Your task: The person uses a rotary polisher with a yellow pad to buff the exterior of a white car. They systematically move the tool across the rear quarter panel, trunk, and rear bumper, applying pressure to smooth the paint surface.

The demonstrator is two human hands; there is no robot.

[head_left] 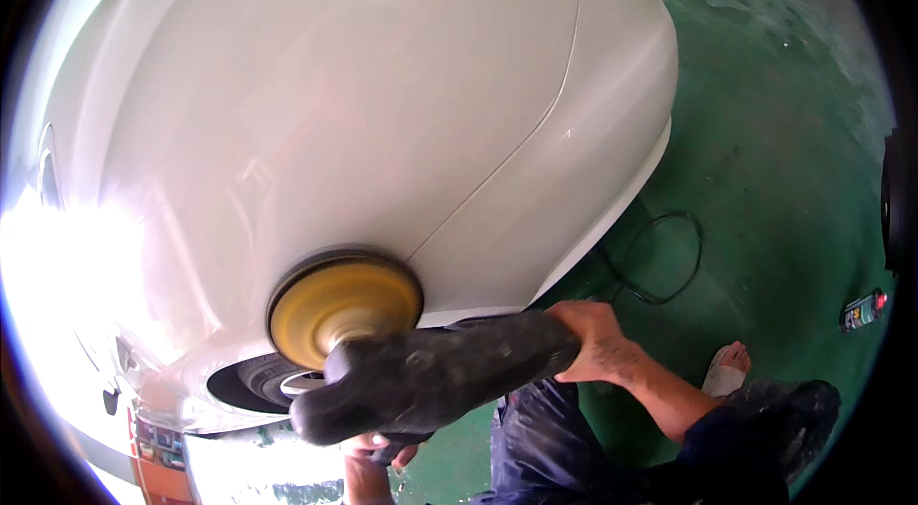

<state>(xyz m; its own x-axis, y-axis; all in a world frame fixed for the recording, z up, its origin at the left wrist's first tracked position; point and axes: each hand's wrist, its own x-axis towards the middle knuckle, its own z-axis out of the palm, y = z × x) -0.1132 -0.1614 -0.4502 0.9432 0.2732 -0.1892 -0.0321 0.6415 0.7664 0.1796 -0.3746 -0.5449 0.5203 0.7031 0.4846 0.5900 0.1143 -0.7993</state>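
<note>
A black electric polisher with a round yellow pad is held between my two hands. My right hand is wrapped around the rear end of its body. Lower down, my left hand grips the black side handle under the tool's head, which partly hides the fingers. The pad lies against or very near a white car's body panel, just above the wheel arch; exact contact is hidden. Its surface looks smeared, as if spinning.
Below the pad sits a car wheel. A dark cable loops on the green floor. At the far right stands a dark bottle with a red cap. My sandalled foot shows beside my dark trousers. Orange shelving is at lower left.
</note>
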